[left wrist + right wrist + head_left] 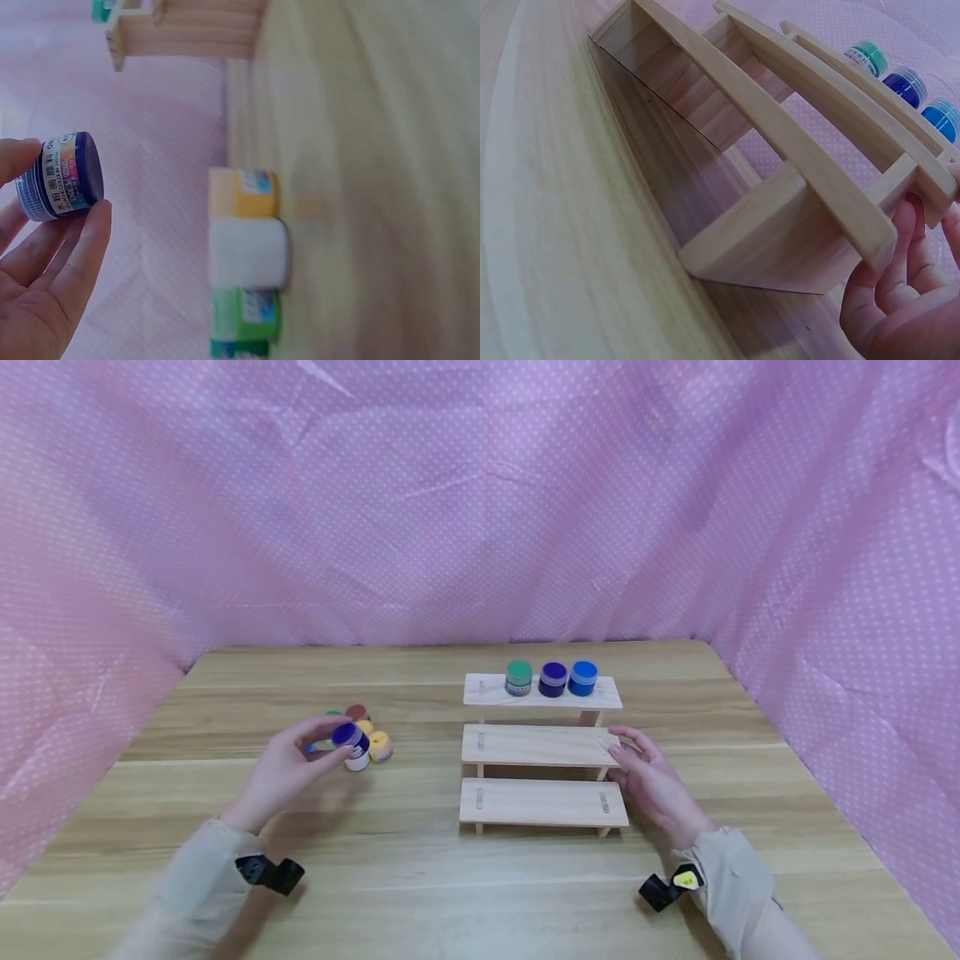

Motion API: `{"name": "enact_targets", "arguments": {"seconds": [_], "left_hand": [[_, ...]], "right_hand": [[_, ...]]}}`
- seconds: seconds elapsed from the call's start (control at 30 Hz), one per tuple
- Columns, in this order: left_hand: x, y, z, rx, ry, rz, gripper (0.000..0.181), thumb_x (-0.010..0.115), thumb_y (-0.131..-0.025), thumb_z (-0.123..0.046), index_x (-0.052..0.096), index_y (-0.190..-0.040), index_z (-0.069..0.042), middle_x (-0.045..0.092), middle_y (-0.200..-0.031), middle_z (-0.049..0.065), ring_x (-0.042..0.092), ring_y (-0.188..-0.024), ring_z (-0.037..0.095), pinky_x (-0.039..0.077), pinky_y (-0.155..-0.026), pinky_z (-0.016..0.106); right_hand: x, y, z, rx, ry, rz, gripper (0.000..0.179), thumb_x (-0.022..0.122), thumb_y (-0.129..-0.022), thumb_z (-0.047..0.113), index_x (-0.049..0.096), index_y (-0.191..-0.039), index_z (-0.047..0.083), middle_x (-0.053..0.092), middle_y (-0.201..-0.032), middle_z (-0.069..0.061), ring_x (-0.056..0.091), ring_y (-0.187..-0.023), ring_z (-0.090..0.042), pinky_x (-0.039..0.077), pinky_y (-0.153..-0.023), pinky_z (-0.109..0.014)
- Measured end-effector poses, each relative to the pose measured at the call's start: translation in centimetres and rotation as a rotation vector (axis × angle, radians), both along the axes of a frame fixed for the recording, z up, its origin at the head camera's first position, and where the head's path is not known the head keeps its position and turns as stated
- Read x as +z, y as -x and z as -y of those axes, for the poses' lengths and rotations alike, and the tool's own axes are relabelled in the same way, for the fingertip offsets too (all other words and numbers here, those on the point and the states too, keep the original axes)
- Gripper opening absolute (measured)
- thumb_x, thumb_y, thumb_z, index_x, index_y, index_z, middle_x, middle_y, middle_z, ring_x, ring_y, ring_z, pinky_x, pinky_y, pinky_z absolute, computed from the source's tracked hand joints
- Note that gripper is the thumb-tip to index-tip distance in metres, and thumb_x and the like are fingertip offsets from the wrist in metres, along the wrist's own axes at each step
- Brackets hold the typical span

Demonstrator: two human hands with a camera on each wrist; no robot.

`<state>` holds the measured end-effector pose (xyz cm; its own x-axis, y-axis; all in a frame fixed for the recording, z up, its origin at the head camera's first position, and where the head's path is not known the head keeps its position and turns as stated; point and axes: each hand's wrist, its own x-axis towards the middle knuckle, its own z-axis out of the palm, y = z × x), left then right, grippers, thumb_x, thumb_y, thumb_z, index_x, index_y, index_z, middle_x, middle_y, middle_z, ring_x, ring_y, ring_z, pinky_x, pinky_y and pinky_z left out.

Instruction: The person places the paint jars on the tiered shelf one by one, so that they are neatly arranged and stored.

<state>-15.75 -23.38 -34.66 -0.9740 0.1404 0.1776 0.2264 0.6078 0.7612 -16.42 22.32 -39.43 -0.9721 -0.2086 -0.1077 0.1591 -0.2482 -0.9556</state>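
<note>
My left hand (281, 777) pinches a small dark blue-purple paint jar (66, 177) between thumb and fingers, raised above the table. The jar lies tilted on its side in the left wrist view, its printed label showing. At the right end of a three-step wooden rack (540, 802), my right hand (660, 789) grips the middle shelf (536, 745), thumb on top and fingers underneath. On the top shelf stand a green jar (518, 679), a purple jar (552, 680) and a blue jar (582, 679) in a row.
Below the held jar, several more jars stand clustered on the wooden table (420, 877): a white jar (249, 253), a yellow jar (381, 747), a light green jar (247, 315) and one with a brown lid (357, 712). Pink dotted cloth (480, 527) hangs around the table.
</note>
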Motion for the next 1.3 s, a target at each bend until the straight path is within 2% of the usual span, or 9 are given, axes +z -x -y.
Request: {"name": "enact_targets", "arguments": {"seconds": [0.07,0.23,0.47,0.57,0.9,1.13,1.3], "left_hand": [[0.2,0.4,-0.7,0.002,-0.026,-0.018,0.04,0.068,-0.089,-0.022,0.059,-0.123,-0.004,0.063,-0.121,0.015,0.052,-0.098,-0.014,0.052,-0.079,0.012],[0.8,1.1,-2.4,0.004,-0.093,-0.017,0.041,0.067,-0.089,-0.024,0.059,-0.124,-0.005,0.063,-0.121,0.014,0.052,-0.1,-0.012,0.051,-0.079,0.011],[0.9,1.9,-4.6,-0.033,-0.169,-0.001,0.042,0.069,-0.087,-0.018,0.058,-0.125,-0.004,0.063,-0.121,0.014,0.059,-0.111,0.019,0.053,-0.081,0.016],[0.9,2.2,-5.5,-0.036,-0.191,0.018,0.043,0.069,-0.087,-0.019,0.058,-0.126,-0.005,0.063,-0.122,0.014,0.059,-0.113,0.025,0.053,-0.083,0.017],[1.0,3.4,-8.6,0.01,-0.235,0.045,0.043,0.072,-0.085,-0.022,0.061,-0.124,-0.01,0.061,-0.124,0.011,0.058,-0.115,0.024,0.054,-0.087,0.027],[1.1,3.9,-10.7,-0.033,-0.258,-0.013,0.043,0.074,-0.083,-0.022,0.062,-0.123,-0.009,0.063,-0.122,0.009,0.061,-0.111,0.023,0.055,-0.085,0.027],[0.8,4.2,-11.8,-0.022,-0.295,-0.009,0.04,0.074,-0.083,-0.02,0.064,-0.12,-0.01,0.064,-0.119,0.008,0.064,-0.105,0.024,0.056,-0.083,0.025]], "right_hand": [[-0.1,-0.1,-0.1,0.0,0.011,-0.005,0.021,0.049,-0.098,0.011,0.05,-0.116,0.023,0.064,-0.101,0.011,0.061,-0.094,-0.004,0.049,-0.082,-0.021],[-0.1,0.0,-0.1,0.011,0.032,-0.008,0.021,0.05,-0.098,0.01,0.051,-0.116,0.022,0.065,-0.101,0.011,0.061,-0.094,-0.004,0.049,-0.083,-0.021],[-0.2,-0.1,-0.1,0.008,0.03,0.003,0.021,0.049,-0.098,0.01,0.052,-0.113,0.024,0.064,-0.1,0.011,0.061,-0.093,-0.005,0.049,-0.083,-0.022],[-0.2,-0.1,0.0,0.005,0.012,0.015,0.021,0.05,-0.098,0.012,0.052,-0.112,0.026,0.064,-0.1,0.011,0.062,-0.093,-0.004,0.049,-0.083,-0.022],[-0.1,0.1,0.1,0.009,0.032,0.007,0.021,0.049,-0.098,0.01,0.052,-0.114,0.024,0.065,-0.1,0.01,0.061,-0.091,-0.005,0.049,-0.081,-0.021],[0.1,0.3,0.1,0.009,0.049,-0.011,0.02,0.05,-0.098,0.01,0.053,-0.113,0.023,0.065,-0.098,0.01,0.062,-0.09,-0.004,0.049,-0.08,-0.021],[-0.2,0.1,-0.1,0.02,0.059,-0.022,0.02,0.049,-0.098,0.009,0.053,-0.113,0.023,0.065,-0.098,0.01,0.062,-0.09,-0.004,0.05,-0.079,-0.021]]}}
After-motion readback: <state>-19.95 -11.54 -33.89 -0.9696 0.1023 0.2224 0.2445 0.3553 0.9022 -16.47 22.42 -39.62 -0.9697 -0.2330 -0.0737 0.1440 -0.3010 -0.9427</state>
